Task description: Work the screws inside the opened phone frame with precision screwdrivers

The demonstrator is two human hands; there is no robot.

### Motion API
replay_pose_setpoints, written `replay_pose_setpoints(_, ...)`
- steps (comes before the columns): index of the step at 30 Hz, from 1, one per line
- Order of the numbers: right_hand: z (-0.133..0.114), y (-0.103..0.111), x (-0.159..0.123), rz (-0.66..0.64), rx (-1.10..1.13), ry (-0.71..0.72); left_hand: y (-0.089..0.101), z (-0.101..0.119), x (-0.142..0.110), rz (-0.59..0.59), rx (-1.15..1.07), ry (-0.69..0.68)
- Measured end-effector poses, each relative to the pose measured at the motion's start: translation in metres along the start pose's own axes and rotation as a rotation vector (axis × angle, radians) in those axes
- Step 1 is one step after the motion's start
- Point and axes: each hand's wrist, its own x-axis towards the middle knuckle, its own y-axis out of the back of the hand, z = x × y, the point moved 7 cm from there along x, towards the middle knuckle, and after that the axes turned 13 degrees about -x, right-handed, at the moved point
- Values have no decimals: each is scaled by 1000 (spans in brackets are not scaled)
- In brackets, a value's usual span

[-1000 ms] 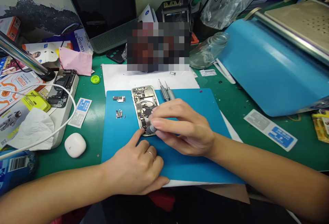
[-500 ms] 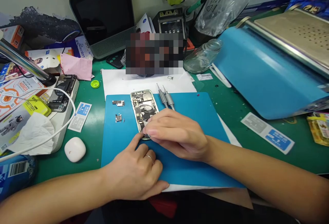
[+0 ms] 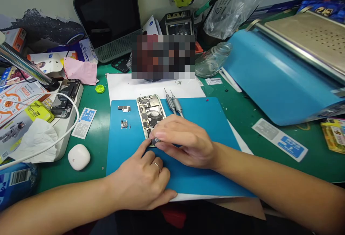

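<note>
An opened phone (image 3: 155, 107) with its inner parts bare lies on the blue mat (image 3: 199, 177). My left hand (image 3: 144, 181) rests on the mat below it, index fingertip touching the phone's lower left edge, the other fingers loosely bent and the thumb stretched out. Over the lower end of the phone, my right hand (image 3: 185, 141) is closed around a grey screwdriver (image 3: 155, 140), of which only a short piece shows between the fingers. The tool's tip is hidden. Two grey screwdrivers (image 3: 174, 102) lie beside the phone. Small metal phone parts (image 3: 124, 109) sit left of it.
White paper (image 3: 121, 84) lies behind the mat. To the left are a round white case (image 3: 79, 157), a white cable (image 3: 77, 109) and another opened phone (image 3: 65, 98). A glass jar (image 3: 212, 60) lies tipped at the back, beside a large blue sheet (image 3: 269, 80).
My right hand's fingers have shifted slightly, and more of the grey screwdriver shows between them. My left hand and the phone have stayed in place.
</note>
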Motion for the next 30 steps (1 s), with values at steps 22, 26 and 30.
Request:
replay_pose_setpoints(22,-1,-1,-4,5,-39,46,0,-2,0,-6,-13,-11)
replay_pose_setpoints(26,-1,0,-3,13,-43,49,-1,-2,0,-18,-12,-9)
replay_pose_setpoints(30,1,7,-2,50,-128,29,0,-1,1,-17,-10,-12)
